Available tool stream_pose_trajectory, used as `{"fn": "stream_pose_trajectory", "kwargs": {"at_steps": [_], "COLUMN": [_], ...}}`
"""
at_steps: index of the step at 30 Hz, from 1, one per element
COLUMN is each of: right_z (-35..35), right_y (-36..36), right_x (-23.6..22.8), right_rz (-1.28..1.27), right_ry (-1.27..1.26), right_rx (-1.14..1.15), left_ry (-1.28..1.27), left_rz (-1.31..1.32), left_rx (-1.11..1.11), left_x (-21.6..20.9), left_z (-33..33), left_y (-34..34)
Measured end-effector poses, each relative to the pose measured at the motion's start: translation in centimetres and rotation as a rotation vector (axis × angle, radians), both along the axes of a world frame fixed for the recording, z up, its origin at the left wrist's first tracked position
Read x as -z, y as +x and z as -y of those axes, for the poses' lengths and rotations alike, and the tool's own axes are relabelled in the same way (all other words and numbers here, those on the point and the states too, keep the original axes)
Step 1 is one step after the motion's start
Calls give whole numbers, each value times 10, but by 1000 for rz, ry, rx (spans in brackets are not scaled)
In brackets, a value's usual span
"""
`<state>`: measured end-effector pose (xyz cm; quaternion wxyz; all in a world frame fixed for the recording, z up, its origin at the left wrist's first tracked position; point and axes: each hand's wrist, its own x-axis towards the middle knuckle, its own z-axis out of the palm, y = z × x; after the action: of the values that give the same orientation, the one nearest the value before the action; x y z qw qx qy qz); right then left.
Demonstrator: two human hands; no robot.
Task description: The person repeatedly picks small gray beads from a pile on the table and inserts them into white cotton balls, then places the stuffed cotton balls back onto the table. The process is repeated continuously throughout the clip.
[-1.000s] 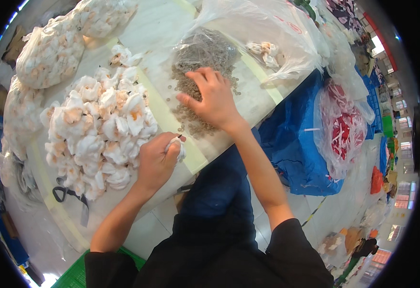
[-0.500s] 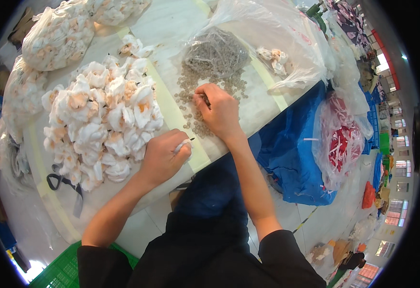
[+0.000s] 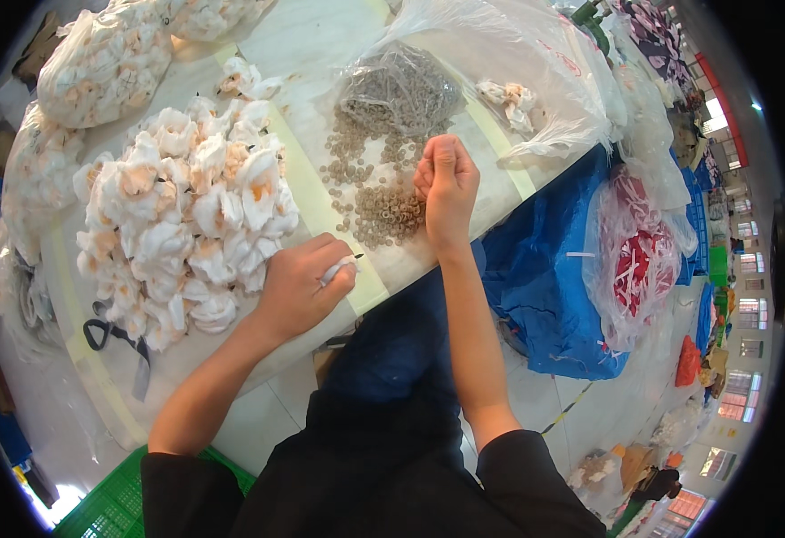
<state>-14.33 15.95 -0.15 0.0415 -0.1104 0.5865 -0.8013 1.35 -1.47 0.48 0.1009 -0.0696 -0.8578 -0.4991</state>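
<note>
My left hand (image 3: 301, 285) is closed around a white artificial flower (image 3: 338, 268), whose dark stem tip pokes out past the fingers. Just left of it lies a big heap of white and peach artificial flowers (image 3: 190, 215). My right hand (image 3: 449, 190) has its fingers curled in at the right edge of a scatter of small brownish plastic rings (image 3: 381, 213); whatever they grip is hidden. Behind the rings sits a clear plastic bag (image 3: 401, 90) full of more of them.
Scissors with black handles (image 3: 99, 334) lie at the table's left. Bags of flowers (image 3: 105, 67) stand at the far left. A few flowers (image 3: 511, 100) rest beside clear plastic at the back right. Right of the table are a blue sack (image 3: 549, 278) and a green crate (image 3: 110, 502) stands lower left.
My right hand has moved right and slightly away from me, off the middle of the rings, and has turned with its fingers curled. My left hand stays nearly in place, holding the flower.
</note>
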Motion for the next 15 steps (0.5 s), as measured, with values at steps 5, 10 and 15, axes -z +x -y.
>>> {"fn": "stream_pose_trajectory", "kwargs": {"at_steps": [5,10,15], "right_z": [-8,-5,-8], "right_y": [-3,-3,-5], "right_x": [0,-1,2], "right_rz": [63,101,58], "right_ry": [-117,-167,-147], "right_rx": [46,71,49], "left_ry": [-15,-30,-26], "left_rz": [6,31,41], "left_rx": [0,15,8], "left_x": [0,-2,-4], "left_z": [0,1,0], "left_y": [0,0,1]}}
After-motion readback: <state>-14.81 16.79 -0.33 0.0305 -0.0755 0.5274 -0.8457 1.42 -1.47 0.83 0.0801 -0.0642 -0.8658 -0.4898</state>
